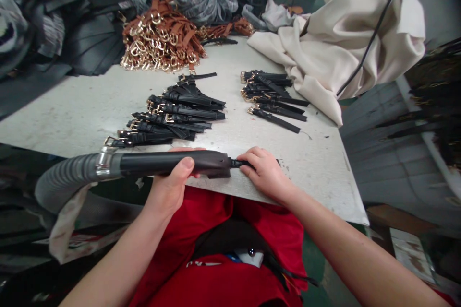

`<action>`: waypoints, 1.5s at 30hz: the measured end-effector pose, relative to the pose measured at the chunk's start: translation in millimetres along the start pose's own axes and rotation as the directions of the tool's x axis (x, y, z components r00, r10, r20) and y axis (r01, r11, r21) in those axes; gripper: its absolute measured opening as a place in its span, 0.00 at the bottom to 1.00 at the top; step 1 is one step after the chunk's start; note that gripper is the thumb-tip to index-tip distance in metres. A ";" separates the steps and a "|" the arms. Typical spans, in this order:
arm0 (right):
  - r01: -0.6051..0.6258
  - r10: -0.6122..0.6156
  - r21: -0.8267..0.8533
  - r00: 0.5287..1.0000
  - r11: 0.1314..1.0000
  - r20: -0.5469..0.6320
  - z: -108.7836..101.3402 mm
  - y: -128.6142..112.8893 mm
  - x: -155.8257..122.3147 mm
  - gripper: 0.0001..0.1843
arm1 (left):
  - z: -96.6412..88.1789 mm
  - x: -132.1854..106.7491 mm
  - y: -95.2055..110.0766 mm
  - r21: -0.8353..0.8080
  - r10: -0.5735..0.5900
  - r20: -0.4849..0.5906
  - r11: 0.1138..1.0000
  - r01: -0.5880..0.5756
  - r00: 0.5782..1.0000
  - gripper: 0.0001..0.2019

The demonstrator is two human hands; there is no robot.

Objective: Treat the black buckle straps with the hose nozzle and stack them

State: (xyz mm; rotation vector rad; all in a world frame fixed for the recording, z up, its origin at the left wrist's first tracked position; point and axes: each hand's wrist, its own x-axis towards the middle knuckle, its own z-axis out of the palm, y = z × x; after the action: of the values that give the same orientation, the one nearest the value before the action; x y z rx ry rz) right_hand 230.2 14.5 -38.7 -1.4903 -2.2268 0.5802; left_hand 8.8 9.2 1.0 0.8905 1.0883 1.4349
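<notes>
tool (173, 163) is gripped in closed left hand (169, 187), strap (236, 163) is pinched at its tip by right hand (264, 172), steady alignment likely needed next.

Person's wear, itemised. Garment: red fabric (216, 278) covering torso and lap, with small white print (198, 264) on the front. Black bag strap (230, 235) across the lap. Forearms bare; left grip (169, 187) and right grip (264, 172) bare.

Matt black tool (173, 163), ribbed hose (65, 180), leather straps (173, 110).
</notes>
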 end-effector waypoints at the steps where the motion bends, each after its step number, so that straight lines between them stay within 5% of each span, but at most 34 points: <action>1: -0.001 0.001 0.000 1.000 1.000 -0.001 0.3 0.1 -0.1 0.12 | -4.5 1.3 2.6 0.008 -0.004 -0.012 1.000 0.004 1.000 0.14; 7: -0.009 0.009 -0.009 1.000 1.000 -0.011 1.6 -0.6 -0.9 0.12 | -22.1 -0.1 22.1 0.009 0.133 -0.048 0.991 -0.133 0.990 0.10; 19: -0.033 0.033 -0.049 0.999 0.998 0.012 -0.6 -4.2 0.4 0.11 | 48.4 22.2 -12.1 -0.280 0.089 0.006 0.956 -0.084 0.996 0.13; 27: -0.019 0.019 -0.016 1.000 1.000 -0.011 0.5 -3.2 -1.6 0.11 | 27.2 30.4 14.2 -0.281 0.120 -0.200 0.944 -0.174 0.972 0.11; 30: -0.024 0.024 -0.012 1.000 1.000 -0.020 1.0 -3.1 -2.4 0.11 | 30.8 25.1 15.1 -0.251 0.163 -0.190 0.945 -0.208 0.968 0.05; 37: -0.031 0.031 -0.020 1.000 0.999 -0.005 0.5 -4.5 -3.0 0.11 | 48.5 20.4 -2.9 -0.290 0.146 -0.200 0.936 -0.201 0.969 0.07; 45: -0.027 0.027 -0.013 0.999 1.000 -0.028 2.0 -2.4 -4.2 0.10 | 39.4 20.2 -1.5 -0.254 0.089 -0.174 0.958 -0.132 0.981 0.07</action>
State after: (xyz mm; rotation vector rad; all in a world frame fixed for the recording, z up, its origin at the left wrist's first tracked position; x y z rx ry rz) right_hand 228.8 9.5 -39.5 -1.5282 -2.1963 0.5504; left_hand 43.4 35.1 10.6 0.6611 0.9470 1.7241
